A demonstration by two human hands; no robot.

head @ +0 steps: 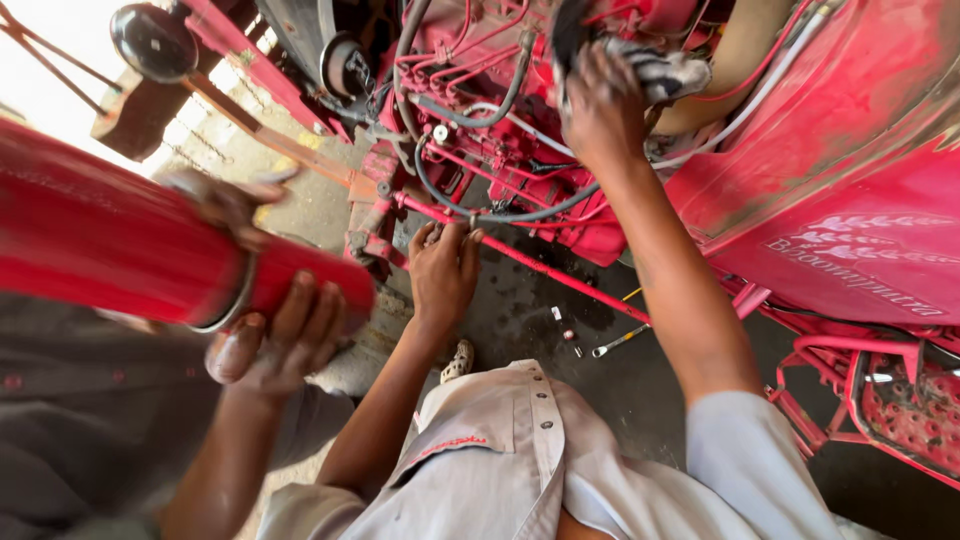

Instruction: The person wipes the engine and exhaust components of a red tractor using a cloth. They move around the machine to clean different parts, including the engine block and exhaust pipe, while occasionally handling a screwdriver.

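Observation:
My left hand reaches forward to a thin red rod low on a red tractor engine, and its fingertips curl over the rod's upper end. My right hand is raised higher and presses a dirty white and black rag against the engine's top, among hoses and pipes. My grey shirt fills the bottom middle.
At the left a co-worker's two hands hold a large red cylinder close to my left arm. A wrench and small bolts lie on the dark floor. The red fender and a perforated footplate stand at the right.

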